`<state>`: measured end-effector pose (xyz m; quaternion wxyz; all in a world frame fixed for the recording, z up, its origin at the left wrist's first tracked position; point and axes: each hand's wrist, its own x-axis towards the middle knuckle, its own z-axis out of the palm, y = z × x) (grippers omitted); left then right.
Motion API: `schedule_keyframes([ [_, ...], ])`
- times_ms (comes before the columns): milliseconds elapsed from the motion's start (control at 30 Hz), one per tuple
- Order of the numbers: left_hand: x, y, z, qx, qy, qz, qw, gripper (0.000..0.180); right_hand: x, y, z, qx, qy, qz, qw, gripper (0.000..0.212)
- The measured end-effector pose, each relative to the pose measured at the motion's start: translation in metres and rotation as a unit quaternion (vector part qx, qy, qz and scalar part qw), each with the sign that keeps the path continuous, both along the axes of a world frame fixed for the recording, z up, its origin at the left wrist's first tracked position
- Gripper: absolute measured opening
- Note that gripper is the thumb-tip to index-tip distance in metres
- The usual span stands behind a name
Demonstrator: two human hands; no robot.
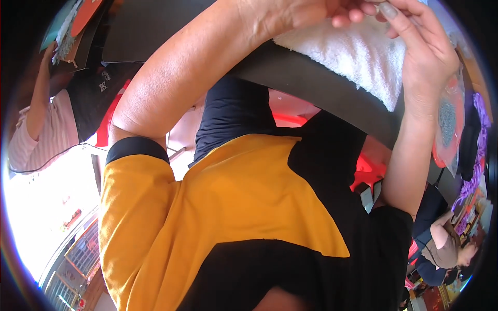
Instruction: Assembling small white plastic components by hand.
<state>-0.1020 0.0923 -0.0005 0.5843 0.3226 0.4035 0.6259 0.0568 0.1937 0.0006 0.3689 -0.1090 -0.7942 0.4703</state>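
At the top edge, my left hand and my right hand come together with their fingertips nearly meeting. The left fingers are curled and partly cut off by the edge. Thumb and fingers of the right are pinched; whatever lies between the fingertips is too small to make out. Beneath both hands a white fluffy towel lies on a dark table. Beside my right wrist is a clear plastic bag with small greyish-blue contents, over something red-orange.
A red stool stands below the table. Purple fringe hangs at the far right, with another person beyond. On the left, a person in a striped top reaches toward an orange item and grey fringe.
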Motion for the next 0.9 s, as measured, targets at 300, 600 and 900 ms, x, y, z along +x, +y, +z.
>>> schedule_keyframes([
  [300,-0.023,-0.024,0.009,-0.064,0.068,0.167,0.981,0.011,0.007,0.013,-0.003,-0.06,-0.152,0.006,0.986,0.01],
  [600,-0.025,-0.016,0.004,0.017,0.537,0.216,0.815,0.012,0.007,0.015,0.002,-0.103,-0.075,-0.019,0.992,0.009],
  [900,-0.019,0.012,-0.015,0.069,0.818,0.161,0.548,0.014,0.004,0.016,-0.001,-0.137,-0.059,0.002,0.989,0.007],
])
